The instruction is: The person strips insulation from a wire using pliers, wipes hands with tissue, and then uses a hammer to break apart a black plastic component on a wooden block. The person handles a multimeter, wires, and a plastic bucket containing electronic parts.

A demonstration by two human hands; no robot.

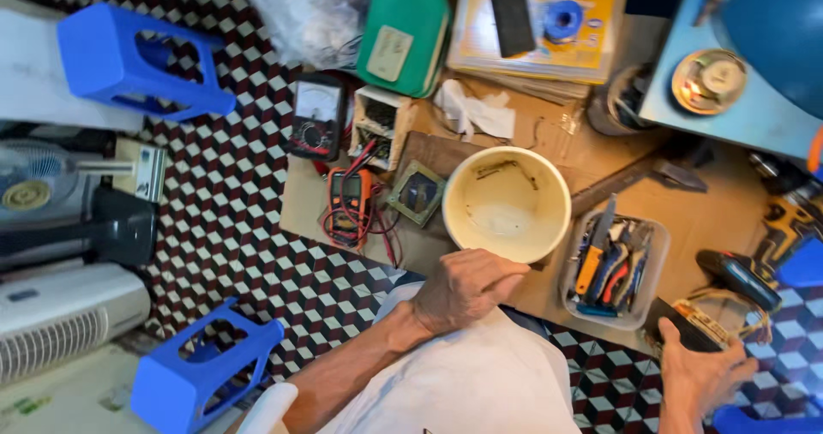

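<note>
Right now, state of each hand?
Left hand: loosely curled at the near rim of the cream bowl; whether it grips the bowl cannot be told.
Right hand: closed on a dark boxy component.

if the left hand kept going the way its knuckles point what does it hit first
Most likely the cream round bowl: the left hand points up-right, its knuckles already at the bowl's near rim. Whether they touch or sit just short is unclear from above.

Left hand (467, 288) rests against the cream bowl (506, 203); right hand (703, 370) grips a black device (686, 327).
</note>
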